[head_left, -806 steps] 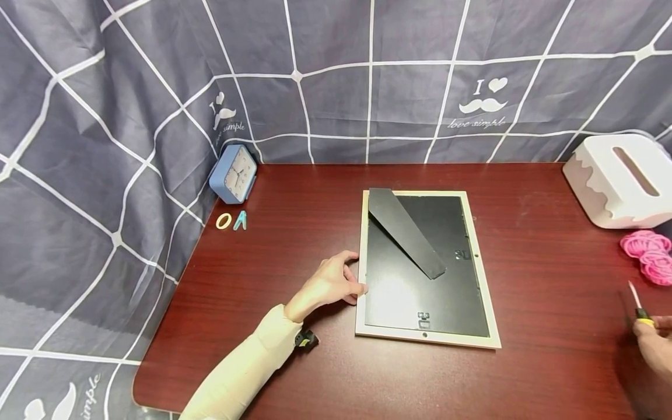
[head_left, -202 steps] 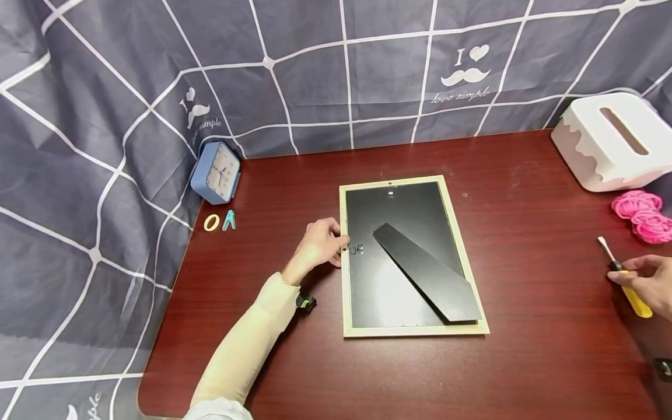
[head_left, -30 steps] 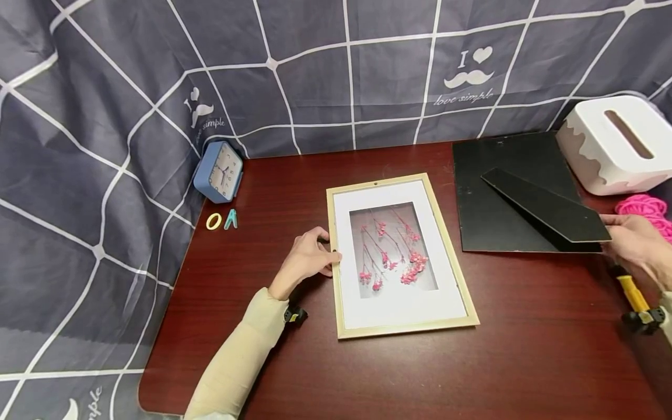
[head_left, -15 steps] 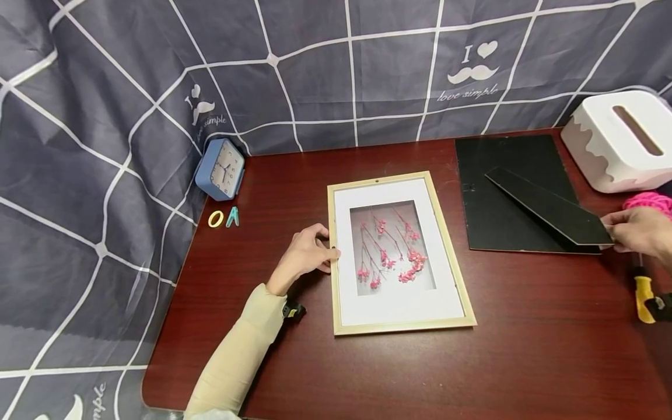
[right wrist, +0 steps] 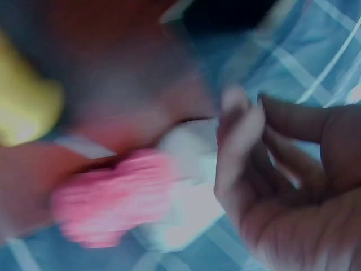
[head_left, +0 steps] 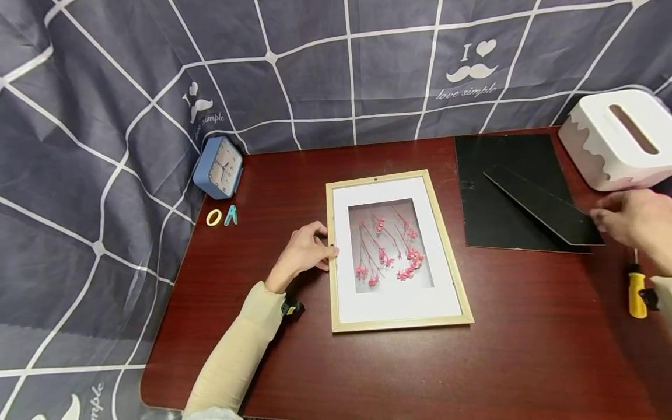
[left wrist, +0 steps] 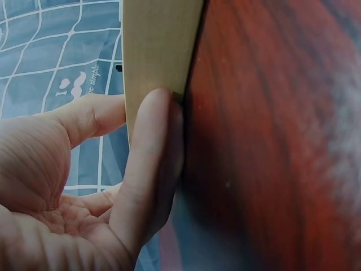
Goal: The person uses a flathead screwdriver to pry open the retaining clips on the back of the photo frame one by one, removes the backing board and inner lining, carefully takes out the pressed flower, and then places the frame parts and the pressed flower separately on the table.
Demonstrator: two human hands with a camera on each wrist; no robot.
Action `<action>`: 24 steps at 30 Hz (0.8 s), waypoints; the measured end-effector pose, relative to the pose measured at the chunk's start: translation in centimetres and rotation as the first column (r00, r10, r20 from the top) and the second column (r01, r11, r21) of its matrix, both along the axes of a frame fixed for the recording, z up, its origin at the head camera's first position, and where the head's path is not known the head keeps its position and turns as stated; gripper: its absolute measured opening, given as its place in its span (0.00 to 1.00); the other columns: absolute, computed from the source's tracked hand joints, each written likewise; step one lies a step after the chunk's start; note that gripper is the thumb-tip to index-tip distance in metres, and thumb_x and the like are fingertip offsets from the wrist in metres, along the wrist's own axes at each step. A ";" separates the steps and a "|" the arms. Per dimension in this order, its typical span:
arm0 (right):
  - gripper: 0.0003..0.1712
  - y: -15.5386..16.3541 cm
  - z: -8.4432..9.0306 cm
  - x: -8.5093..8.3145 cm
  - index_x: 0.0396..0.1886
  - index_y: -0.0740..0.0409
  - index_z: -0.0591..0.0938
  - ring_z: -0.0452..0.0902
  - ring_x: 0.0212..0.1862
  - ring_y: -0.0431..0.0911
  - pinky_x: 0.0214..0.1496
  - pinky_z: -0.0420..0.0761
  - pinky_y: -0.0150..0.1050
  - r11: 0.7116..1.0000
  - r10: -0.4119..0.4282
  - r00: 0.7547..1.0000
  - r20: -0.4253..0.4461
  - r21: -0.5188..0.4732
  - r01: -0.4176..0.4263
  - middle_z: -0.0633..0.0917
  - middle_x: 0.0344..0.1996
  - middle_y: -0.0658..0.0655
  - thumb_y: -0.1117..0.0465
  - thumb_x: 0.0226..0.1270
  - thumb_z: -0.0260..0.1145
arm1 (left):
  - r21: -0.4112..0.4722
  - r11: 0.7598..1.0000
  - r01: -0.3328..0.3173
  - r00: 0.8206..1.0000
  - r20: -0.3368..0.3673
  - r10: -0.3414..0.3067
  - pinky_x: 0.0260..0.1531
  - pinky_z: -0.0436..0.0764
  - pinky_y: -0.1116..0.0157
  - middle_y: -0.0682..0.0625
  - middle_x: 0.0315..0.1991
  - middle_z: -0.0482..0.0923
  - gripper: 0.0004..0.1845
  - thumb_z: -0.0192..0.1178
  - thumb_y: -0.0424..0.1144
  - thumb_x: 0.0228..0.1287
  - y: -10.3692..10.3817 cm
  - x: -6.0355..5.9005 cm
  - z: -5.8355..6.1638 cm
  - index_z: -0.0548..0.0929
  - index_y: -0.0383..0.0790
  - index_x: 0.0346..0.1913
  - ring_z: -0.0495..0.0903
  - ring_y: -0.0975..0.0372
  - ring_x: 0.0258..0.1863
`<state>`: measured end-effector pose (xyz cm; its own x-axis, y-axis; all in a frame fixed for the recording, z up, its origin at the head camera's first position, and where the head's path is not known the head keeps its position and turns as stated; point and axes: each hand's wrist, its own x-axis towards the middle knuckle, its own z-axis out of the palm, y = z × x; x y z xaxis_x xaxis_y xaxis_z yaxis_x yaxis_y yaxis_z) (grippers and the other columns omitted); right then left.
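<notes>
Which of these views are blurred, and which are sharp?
Head view: sharp overall; only the right hand is slightly smeared. Left wrist view: left hand fairly clear, table soft. Right wrist view: heavily motion-blurred, everything smeared.

A grey checked cloth backdrop [head_left: 325, 70] is showing white print: a capital "I", a heart and a moustache, with "love simple" in script beneath. One print is sitting well beyond the left hand [head_left: 301, 254], another far behind the right hand [head_left: 630, 219]. The blue clock [head_left: 219, 168] is showing a dial too small to read.
</notes>
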<state>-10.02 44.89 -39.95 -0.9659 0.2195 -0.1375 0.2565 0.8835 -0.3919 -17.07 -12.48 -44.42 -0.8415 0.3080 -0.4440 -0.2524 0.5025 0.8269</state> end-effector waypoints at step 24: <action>0.08 -28.9 -0.2 -7.6 0.35 0.58 0.92 0.80 0.33 0.47 0.34 0.87 0.42 0.524 0.845 0.480 -0.236 0.188 -0.831 0.84 0.29 0.55 0.75 0.66 0.76 | 0.010 1.000 -0.023 1.000 0.007 0.023 0.32 0.97 0.59 0.43 0.33 0.85 0.22 0.73 0.30 0.67 -0.3 -0.1 -0.4 0.78 0.33 0.60 0.91 0.59 0.22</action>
